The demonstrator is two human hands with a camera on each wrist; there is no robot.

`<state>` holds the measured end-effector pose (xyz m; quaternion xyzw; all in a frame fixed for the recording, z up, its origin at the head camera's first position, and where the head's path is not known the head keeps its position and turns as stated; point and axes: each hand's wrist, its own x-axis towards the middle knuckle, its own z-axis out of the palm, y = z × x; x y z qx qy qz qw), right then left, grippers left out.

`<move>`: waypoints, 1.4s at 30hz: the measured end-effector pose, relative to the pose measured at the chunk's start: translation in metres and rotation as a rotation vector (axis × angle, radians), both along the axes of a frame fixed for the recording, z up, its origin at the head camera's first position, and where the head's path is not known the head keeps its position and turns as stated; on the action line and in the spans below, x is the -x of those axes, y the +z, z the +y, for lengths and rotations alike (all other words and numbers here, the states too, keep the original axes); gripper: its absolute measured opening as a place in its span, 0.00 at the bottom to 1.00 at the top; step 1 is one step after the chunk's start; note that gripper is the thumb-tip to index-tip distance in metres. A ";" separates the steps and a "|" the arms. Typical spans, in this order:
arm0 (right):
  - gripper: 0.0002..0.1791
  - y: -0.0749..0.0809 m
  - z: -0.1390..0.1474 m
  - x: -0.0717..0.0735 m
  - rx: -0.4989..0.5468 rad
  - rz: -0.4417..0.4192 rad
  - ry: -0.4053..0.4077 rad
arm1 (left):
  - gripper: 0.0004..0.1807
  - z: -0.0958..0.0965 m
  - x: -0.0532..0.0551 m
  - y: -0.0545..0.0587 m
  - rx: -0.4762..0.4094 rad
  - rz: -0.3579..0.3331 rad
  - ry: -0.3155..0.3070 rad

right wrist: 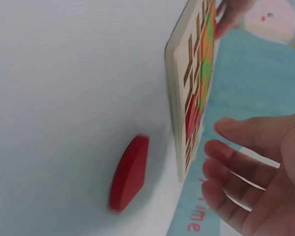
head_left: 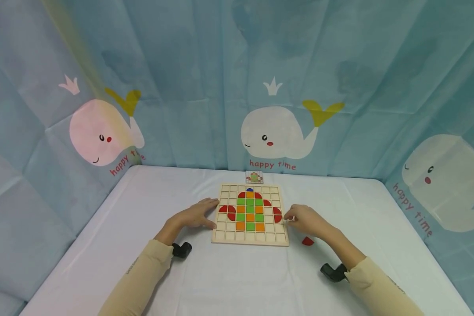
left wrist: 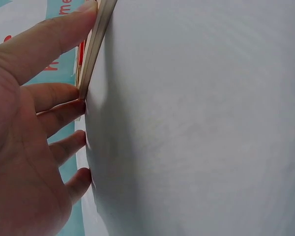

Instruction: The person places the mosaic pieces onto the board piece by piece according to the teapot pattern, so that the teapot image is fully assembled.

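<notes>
A wooden grid board lies on the white table with orange, green, red and blue pieces set in its squares. My left hand rests at the board's left edge, fingers spread and thumb apart; in the left wrist view its thumb touches the board's side. Beside the right edge hovers my right hand, its fingers loosely bent and nothing between them. Near it on the board are red quarter-round pieces. One loose red quarter-round piece lies on the cloth, below the right hand in the head view.
A small pattern card stands behind the board, showing a similar coloured figure. Behind the table hangs a blue curtain printed with whales. Black wrist cameras sit on both forearms, close over the white tablecloth.
</notes>
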<state>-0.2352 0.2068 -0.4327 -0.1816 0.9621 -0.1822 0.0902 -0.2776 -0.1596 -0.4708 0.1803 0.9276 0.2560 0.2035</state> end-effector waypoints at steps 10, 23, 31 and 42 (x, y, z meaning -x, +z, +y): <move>0.12 -0.005 0.037 -0.030 -0.088 0.007 0.153 | 0.49 -0.001 0.002 0.002 0.015 0.007 -0.007; 0.11 -0.011 0.042 -0.040 -0.092 0.027 0.059 | 0.49 0.000 0.000 0.003 0.003 -0.005 -0.008; 0.18 -0.015 0.046 -0.039 -0.052 0.041 0.031 | 0.49 0.000 0.000 0.003 -0.006 0.000 -0.008; 0.12 -0.016 0.044 -0.043 -0.129 0.016 -0.073 | 0.48 0.001 -0.001 0.003 -0.004 -0.011 0.004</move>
